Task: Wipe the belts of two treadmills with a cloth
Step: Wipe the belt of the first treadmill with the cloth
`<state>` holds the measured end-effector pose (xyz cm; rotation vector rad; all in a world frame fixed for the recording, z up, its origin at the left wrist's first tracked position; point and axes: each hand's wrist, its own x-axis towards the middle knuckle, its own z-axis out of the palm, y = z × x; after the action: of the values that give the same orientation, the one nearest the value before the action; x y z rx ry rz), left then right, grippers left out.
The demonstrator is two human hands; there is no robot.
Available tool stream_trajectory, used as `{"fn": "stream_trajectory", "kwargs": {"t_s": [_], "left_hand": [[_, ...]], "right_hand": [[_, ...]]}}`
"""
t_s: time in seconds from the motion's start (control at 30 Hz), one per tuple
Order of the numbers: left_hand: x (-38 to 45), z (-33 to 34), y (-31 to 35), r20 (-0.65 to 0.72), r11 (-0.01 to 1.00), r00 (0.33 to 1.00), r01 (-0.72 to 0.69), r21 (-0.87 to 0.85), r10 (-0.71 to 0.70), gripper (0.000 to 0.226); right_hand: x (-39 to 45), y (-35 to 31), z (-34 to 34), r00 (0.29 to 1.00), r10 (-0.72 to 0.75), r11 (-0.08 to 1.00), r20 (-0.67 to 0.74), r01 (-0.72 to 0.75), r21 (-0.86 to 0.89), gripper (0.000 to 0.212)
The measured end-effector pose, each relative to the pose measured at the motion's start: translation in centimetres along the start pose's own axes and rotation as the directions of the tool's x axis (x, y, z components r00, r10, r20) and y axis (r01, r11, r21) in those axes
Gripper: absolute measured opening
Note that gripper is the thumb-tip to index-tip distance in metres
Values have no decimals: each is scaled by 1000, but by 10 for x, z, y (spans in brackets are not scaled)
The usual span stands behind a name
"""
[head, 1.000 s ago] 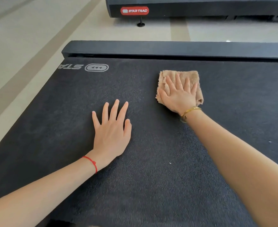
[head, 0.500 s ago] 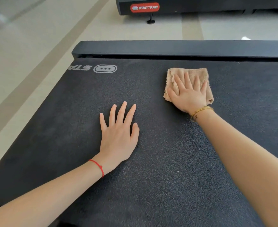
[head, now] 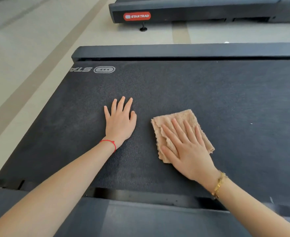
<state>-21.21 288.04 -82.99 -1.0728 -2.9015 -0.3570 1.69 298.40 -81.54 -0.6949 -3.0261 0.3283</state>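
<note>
A black textured treadmill belt (head: 217,93) fills most of the view. A folded tan cloth (head: 183,118) lies on it, right of centre. My right hand (head: 186,149) presses flat on the cloth with straight, spread fingers, covering its near half. My left hand (head: 121,120) rests flat on the bare belt just left of the cloth, fingers straight, holding nothing. A second treadmill (head: 200,12) with a red Star Trac badge stands beyond, across a strip of floor.
A dark side rail (head: 183,50) borders the belt's far edge and another dark rail (head: 149,218) runs along the near edge under my forearms. Beige floor (head: 29,57) lies to the left and between the two machines.
My right hand has dragged the cloth from the far side of the belt toward me. My left hand stays flat in about the same spot. The near rail has come into view.
</note>
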Motion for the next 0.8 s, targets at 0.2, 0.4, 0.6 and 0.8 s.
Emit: {"fn": "stream_trajectory", "kwargs": {"t_s": [0.2, 0.4, 0.6, 0.8], "left_hand": [[-22, -5, 3, 37, 1000, 999, -21, 0, 21, 55], [-54, -8, 2, 27, 998, 998, -63, 12, 63, 58], [-77, -10, -7, 43, 991, 990, -135, -12, 135, 58], [-86, -14, -1, 37, 992, 991, -126, -11, 127, 56]], "right_hand": [[5, 17, -12, 965, 261, 965, 17, -261, 6, 62], [-34, -24, 2, 987, 159, 987, -23, -158, 20, 62], [-78, 2, 1, 995, 95, 995, -25, -95, 24, 61], [-80, 47, -13, 904, 426, 905, -30, -426, 4, 61]]}}
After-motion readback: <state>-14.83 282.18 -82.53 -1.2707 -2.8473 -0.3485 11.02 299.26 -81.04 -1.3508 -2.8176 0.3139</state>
